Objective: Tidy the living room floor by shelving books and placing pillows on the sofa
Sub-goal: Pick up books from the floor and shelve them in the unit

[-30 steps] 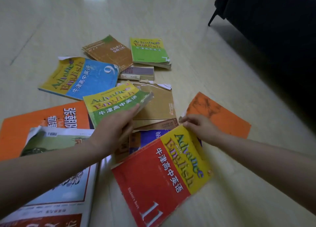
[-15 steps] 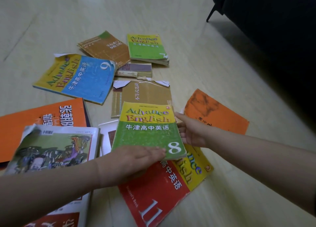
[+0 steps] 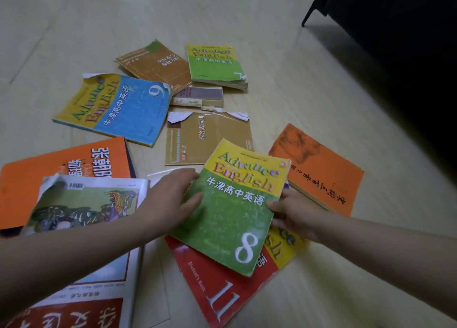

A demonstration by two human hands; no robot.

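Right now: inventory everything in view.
book 8: 1, green, centre, over book 11
book 11: 1, red, nearest
book 9: 1, blue, left
book 7: 1, green, far
brown book: 1, brown, far
tan book: 1, tan, centre
small book: 1, cream, behind tan book
orange books: 2, orange, left, right
illustrated book: 1, white, near left
furniture: 1, black, top right
floor: 1, pale, underneath
left hand: 1, grips book 8's left edge
right hand: 1, grips its right edge
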